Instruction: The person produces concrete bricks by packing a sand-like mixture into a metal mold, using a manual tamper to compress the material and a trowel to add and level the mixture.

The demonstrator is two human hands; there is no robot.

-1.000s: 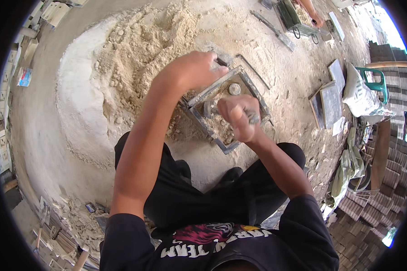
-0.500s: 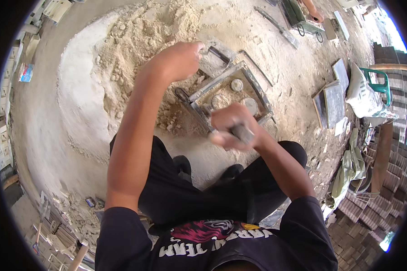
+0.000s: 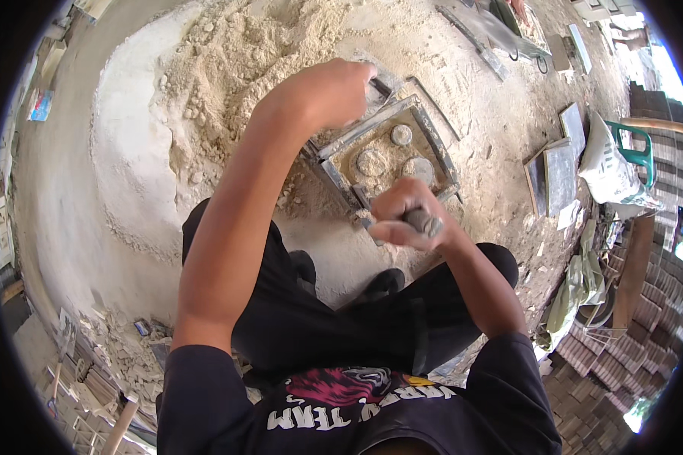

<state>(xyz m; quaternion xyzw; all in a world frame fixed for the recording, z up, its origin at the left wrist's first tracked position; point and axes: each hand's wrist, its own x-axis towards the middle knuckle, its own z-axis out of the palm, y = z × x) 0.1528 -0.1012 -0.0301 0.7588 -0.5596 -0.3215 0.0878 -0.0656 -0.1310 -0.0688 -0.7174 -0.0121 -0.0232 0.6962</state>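
We seem to be in a rough workshop where the work happens at ground level. Left of the frame (image 3: 437, 142), loose powder (image 3: 228, 83) lies heaped on a dusty floor (image 3: 61, 227); inside the frame, similar pale material surrounds round pieces (image 3: 401, 135). Beyond the frame and to its right, we see a co-worker (image 3: 519, 9) at a box (image 3: 527, 53). Farther right of the frame we have overlapping boards (image 3: 560, 174), a sack (image 3: 611, 171), a green chair (image 3: 646, 161) and, farthest out, stacked tiles or bricks (image 3: 645, 311). Nearer us than the frame, well to its left, lies rubble (image 3: 118, 334).
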